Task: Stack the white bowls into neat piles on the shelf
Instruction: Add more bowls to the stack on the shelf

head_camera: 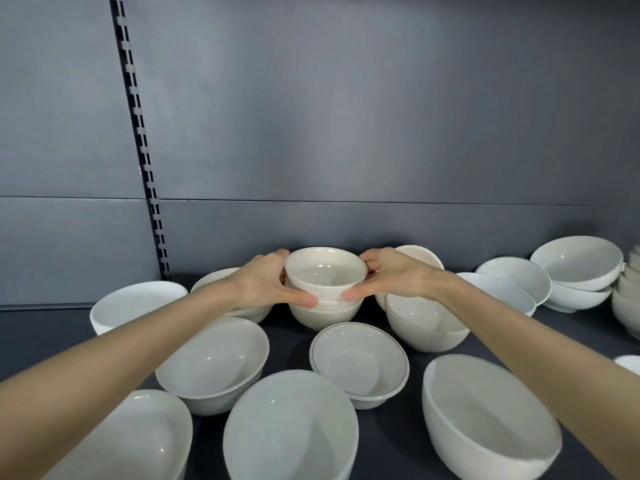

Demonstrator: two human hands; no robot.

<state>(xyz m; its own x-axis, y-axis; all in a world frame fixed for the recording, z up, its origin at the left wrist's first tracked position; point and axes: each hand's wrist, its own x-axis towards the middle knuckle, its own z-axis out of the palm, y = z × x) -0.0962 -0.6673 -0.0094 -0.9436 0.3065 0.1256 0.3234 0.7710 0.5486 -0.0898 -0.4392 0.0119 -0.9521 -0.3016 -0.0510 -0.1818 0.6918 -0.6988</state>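
A small cream bowl (325,271) sits on top of a short pile of bowls (323,315) at the back middle of the dark shelf (52,327). My left hand (266,282) grips its left side, thumb at the front lower rim, fingers behind. From the other side my right hand (391,275) holds it the same way. Several loose white bowls lie around: a line-rimmed bowl (360,363) just in front of the pile, a tilted bowl (214,358) to its left, and a large bowl (485,420) at the front right.
Two stacked bowls (578,271) stand at the back right, with another pile (628,299) cut off by the right edge. A bowl (135,304) lies tilted at the back left. The grey back wall (346,133) with a slotted upright (145,168) closes the shelf behind.
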